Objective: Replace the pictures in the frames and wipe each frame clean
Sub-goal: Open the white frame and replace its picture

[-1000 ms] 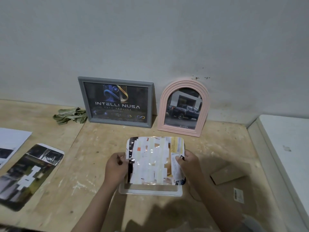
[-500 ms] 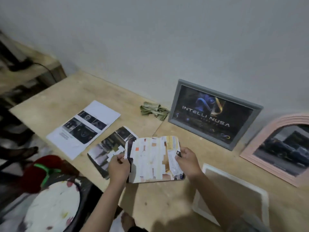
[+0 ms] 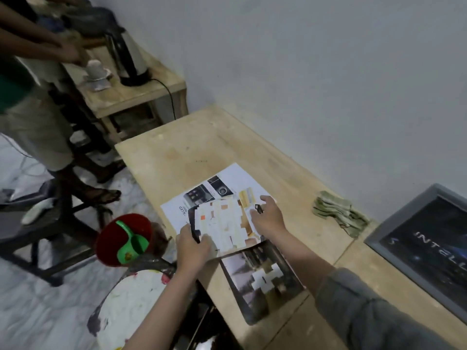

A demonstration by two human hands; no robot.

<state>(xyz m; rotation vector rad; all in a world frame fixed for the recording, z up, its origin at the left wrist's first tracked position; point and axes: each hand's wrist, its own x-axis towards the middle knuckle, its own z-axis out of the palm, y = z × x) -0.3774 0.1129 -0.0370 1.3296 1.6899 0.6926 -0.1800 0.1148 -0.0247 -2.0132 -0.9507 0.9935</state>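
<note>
From the head camera, both hands held one picture (image 3: 223,224), a sheet covered in pale patchwork rectangles, just above the wooden table (image 3: 290,173). The left hand (image 3: 193,246) pinched its near-left corner, thumb on top and fingers curled beneath. The right hand (image 3: 267,218) grasped the far-right edge, thumb and forefinger closed on the sheet by a small dark mark, the other fingers spread over the paper.

Under the held picture, toward 12 o'clock, lay a white printed sheet (image 3: 222,183) showing dark product photos. At 6 o'clock from the held picture a dark photo print (image 3: 262,281) lay flat on the table, its upper edge tucked under the held sheet. At 3 o'clock from the right hand a folded green cloth (image 3: 338,214) rested near the wall. Farther out at 4 o'clock, the grey frame (image 3: 427,243) with a dark poster leaned against the wall, cut off by the edge of the view.

Off the table at 9 o'clock sat a red bucket (image 3: 113,238) holding a green scoop (image 3: 131,242). At 10 o'clock another person (image 3: 32,114) stood by a smaller wooden stand (image 3: 131,89) carrying a kettle (image 3: 129,59).
</note>
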